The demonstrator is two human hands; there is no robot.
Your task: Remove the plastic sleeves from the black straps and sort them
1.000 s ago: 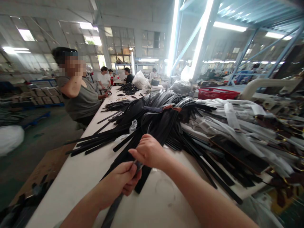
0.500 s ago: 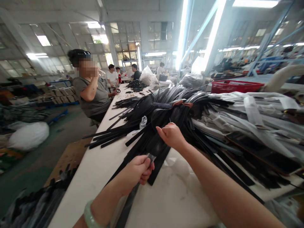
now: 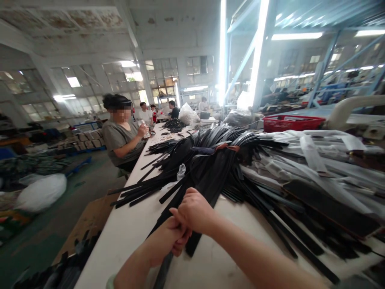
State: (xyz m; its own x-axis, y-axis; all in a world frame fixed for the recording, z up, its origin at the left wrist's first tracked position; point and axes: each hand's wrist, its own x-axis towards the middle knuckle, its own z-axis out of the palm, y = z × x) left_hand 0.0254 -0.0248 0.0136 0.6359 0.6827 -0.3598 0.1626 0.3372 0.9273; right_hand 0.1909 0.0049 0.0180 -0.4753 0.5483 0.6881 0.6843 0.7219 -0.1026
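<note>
My left hand (image 3: 170, 237) is closed around a black strap (image 3: 164, 269), whose length hangs down below the fist over the table. My right hand (image 3: 194, 210) is closed too and meets the left one, its fingers curled over the strap's upper end. Whatever the right fingers hold is hidden. Just beyond both hands lies a large pile of long black straps (image 3: 207, 176), fanned out and gathered by a brown band (image 3: 228, 147). The white table (image 3: 222, 257) is under my forearms.
Straps in white wrapping (image 3: 319, 156) cover the right side, with a red basket (image 3: 293, 123) behind them. Across the table's left edge a person (image 3: 120, 132) holds a clear bottle (image 3: 143, 130). More black strips (image 3: 69, 261) lie low on the left.
My right hand has come down and left from above the pile to meet my left hand, covering the strap's end. The person opposite has lowered the bottle from the face. The view has tilted up.
</note>
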